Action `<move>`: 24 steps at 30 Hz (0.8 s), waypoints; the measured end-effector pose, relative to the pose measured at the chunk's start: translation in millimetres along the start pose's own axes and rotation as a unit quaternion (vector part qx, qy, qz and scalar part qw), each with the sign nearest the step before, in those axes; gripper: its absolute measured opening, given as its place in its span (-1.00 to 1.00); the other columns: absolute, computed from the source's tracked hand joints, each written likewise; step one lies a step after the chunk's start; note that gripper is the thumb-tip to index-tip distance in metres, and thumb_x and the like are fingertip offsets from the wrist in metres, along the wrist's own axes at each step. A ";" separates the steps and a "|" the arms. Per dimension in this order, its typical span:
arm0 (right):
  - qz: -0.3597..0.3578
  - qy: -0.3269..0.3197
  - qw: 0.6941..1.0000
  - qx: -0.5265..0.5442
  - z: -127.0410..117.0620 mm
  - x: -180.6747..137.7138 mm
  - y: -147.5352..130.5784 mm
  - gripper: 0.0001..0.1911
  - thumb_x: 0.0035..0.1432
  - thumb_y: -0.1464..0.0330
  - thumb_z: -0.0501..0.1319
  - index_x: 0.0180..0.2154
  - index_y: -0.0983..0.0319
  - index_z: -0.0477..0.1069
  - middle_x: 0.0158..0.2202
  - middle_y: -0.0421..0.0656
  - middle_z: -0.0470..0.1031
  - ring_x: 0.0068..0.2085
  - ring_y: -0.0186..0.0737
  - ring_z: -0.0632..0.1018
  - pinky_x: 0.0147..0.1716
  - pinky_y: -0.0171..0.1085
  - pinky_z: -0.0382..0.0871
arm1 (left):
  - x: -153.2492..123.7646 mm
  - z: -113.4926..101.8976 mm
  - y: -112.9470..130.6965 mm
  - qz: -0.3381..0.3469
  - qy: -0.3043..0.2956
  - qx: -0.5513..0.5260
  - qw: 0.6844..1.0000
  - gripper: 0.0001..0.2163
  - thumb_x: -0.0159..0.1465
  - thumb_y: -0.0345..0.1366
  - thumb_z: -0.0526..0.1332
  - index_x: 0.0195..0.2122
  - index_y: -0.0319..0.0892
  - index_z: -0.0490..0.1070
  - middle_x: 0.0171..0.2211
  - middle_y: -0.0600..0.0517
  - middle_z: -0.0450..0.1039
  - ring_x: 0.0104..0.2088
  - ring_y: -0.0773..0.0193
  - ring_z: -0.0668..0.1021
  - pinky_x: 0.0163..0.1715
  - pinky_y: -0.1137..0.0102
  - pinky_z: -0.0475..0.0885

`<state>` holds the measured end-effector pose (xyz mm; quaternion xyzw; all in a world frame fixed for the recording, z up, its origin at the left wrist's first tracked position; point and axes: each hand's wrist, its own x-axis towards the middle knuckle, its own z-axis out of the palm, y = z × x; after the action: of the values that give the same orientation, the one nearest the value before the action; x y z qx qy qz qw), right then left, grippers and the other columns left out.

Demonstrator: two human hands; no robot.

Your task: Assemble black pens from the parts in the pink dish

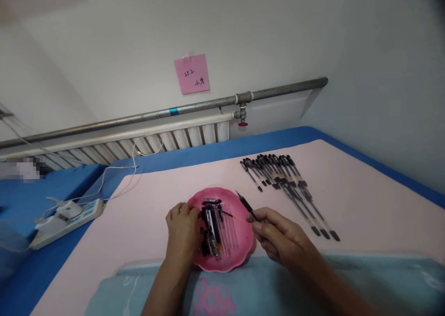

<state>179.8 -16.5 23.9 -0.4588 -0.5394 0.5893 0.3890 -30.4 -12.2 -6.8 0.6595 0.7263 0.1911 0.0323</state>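
My right hand [278,237] is closed round a pen [247,206] with a black grip, its bare tip pointing up and left over the right rim of a pink scalloped plate [222,264]. My left hand [183,230] is at the plate's left side, fingers curled over the rim; its fingertips are hidden, so what they hold, if anything, does not show. In the plate lie clear pen barrels [229,230], black caps [208,246] and a thin dark refill [222,211]. Several capped pens [274,170] lie in rows to the right on the pink surface.
A pale blue cloth [146,283] lies along the near edge. At the left, a power strip [69,223] with white plugs and cables rests on the blue border. Behind the table are a radiator [181,137], a metal pipe [139,119] and a pink note [192,74] on the wall.
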 end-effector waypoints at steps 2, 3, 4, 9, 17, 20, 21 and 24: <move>-0.039 -0.016 0.996 -0.083 0.5 -0.5 3.6 -0.82 0.13 0.30 0.08 -0.35 0.20 0.41 -0.56 -0.25 0.33 -0.52 -0.32 0.38 -0.53 -0.35 0.24 | -1.4 -7.9 -1.2 -0.025 0.051 -0.141 0.988 -0.82 0.21 -0.31 0.07 -0.32 -0.13 0.47 -0.22 -0.05 0.48 -0.12 0.09 0.41 -0.06 0.16 0.21; -0.063 -0.022 0.990 -0.125 1.0 -0.6 6.1 -0.81 0.14 0.30 0.07 -0.32 0.19 0.43 -0.52 -0.22 0.40 -0.46 -0.27 0.43 -0.46 -0.32 0.29 | -2.2 -12.1 -1.7 -0.046 0.057 -0.234 0.970 -0.84 0.20 -0.27 0.09 -0.31 -0.13 0.46 -0.26 -0.02 0.49 -0.17 0.14 0.44 -0.11 0.21 0.27; -0.088 -0.028 0.982 -0.162 1.6 -0.5 8.7 -0.79 0.15 0.29 0.07 -0.29 0.19 0.45 -0.46 -0.18 0.46 -0.41 -0.22 0.47 -0.41 -0.29 0.32 | -2.9 -15.9 -2.0 -0.069 0.047 -0.332 0.940 -0.85 0.19 -0.24 0.12 -0.31 -0.13 0.44 -0.32 0.01 0.49 -0.25 0.19 0.47 -0.18 0.27 0.32; -0.174 -0.042 0.950 -0.255 5.1 0.2 17.6 -0.76 0.20 0.32 0.02 -0.21 0.16 0.45 -0.29 -0.14 0.55 -0.28 -0.16 0.54 -0.30 -0.25 0.39 | -6.3 -24.0 2.2 -0.144 -0.079 -0.653 0.740 -0.85 0.03 -0.27 0.31 -0.40 -0.20 0.43 -0.59 0.11 0.45 -0.59 0.42 0.45 -0.51 0.49 0.35; -0.255 -0.034 0.919 -0.298 4.9 -2.4 22.8 -0.77 0.21 0.41 0.02 -0.14 0.16 0.38 -0.23 -0.11 0.54 -0.23 -0.18 0.54 -0.26 -0.25 0.41 | -13.0 -20.8 16.3 -0.168 -0.167 -0.717 0.656 -0.83 0.02 -0.32 0.34 -0.38 -0.25 0.42 -0.56 0.00 0.53 -0.60 0.34 0.53 -0.52 0.45 0.43; -0.265 -0.041 0.908 -0.322 4.2 -2.1 23.4 -0.76 0.21 0.42 0.01 -0.13 0.18 0.37 -0.24 -0.09 0.53 -0.24 -0.18 0.54 -0.27 -0.24 0.41 | -14.0 -18.5 14.9 -0.168 -0.181 -0.715 0.654 -0.83 0.02 -0.34 0.34 -0.37 -0.26 0.44 -0.53 0.00 0.53 -0.57 0.34 0.55 -0.48 0.45 0.45; -0.267 -0.046 0.904 -0.330 4.0 -1.9 23.4 -0.76 0.22 0.42 0.01 -0.13 0.19 0.37 -0.25 -0.09 0.53 -0.25 -0.18 0.54 -0.28 -0.24 0.41 | -13.9 -17.6 13.8 -0.168 -0.180 -0.714 0.655 -0.83 0.01 -0.35 0.35 -0.37 -0.27 0.45 -0.54 0.01 0.52 -0.57 0.35 0.54 -0.47 0.45 0.45; -0.278 -0.049 0.895 -0.346 3.7 -1.4 23.5 -0.76 0.21 0.42 0.00 -0.14 0.19 0.38 -0.28 -0.09 0.53 -0.27 -0.18 0.54 -0.30 -0.25 0.41 | -12.9 -15.4 10.9 -0.162 -0.177 -0.714 0.658 -0.85 0.00 -0.37 0.35 -0.38 -0.26 0.47 -0.57 0.05 0.50 -0.58 0.38 0.53 -0.50 0.48 0.43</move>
<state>177.5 -21.6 0.8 -0.3662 -0.8332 0.2554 0.3263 -23.1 -27.7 8.3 0.3269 0.4429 0.5223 0.6513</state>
